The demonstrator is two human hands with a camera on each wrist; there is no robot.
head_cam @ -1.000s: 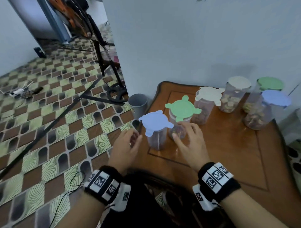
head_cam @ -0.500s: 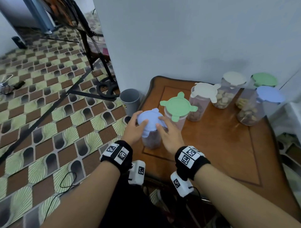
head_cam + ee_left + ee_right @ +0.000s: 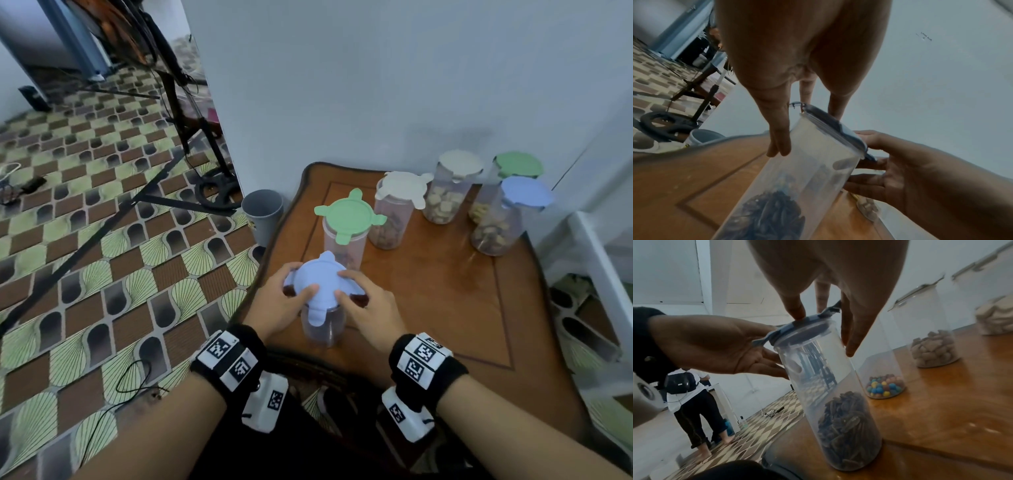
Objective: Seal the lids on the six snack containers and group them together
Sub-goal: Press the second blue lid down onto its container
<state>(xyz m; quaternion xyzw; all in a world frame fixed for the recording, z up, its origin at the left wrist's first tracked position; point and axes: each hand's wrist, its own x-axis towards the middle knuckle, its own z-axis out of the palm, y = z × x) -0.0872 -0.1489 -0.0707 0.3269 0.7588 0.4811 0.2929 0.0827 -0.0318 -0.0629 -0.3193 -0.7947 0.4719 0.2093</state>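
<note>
A clear snack container (image 3: pixel 323 329) with dark seeds (image 3: pixel 846 426) stands near the table's front edge under a blue lid (image 3: pixel 322 284). My left hand (image 3: pixel 294 291) holds the lid's left side, thumb on top and fingers down the wall (image 3: pixel 777 146). On the lid's right side my right hand (image 3: pixel 349 287) does the same, with its thumb (image 3: pixel 795 313) pressing on top. One blue flap (image 3: pixel 317 317) sticks out toward me. Behind it stand a green-lidded container (image 3: pixel 347 216) and a cream-lidded one (image 3: pixel 400 188), flaps spread. Three more (image 3: pixel 459 164) (image 3: pixel 517 164) (image 3: pixel 525 192) cluster at the back right.
The wooden table (image 3: pixel 445 291) stands against a white wall. On the patterned floor at its left corner sits a grey cup (image 3: pixel 263 212), with black tripod legs (image 3: pixel 154 192) beyond. A white shelf (image 3: pixel 592 246) borders the right. A person (image 3: pixel 688 394) stands further off.
Both hands rose from beside the containers onto the blue lid. The right hand left the green-lidded container. Thumbs now lie on top of the blue lid.
</note>
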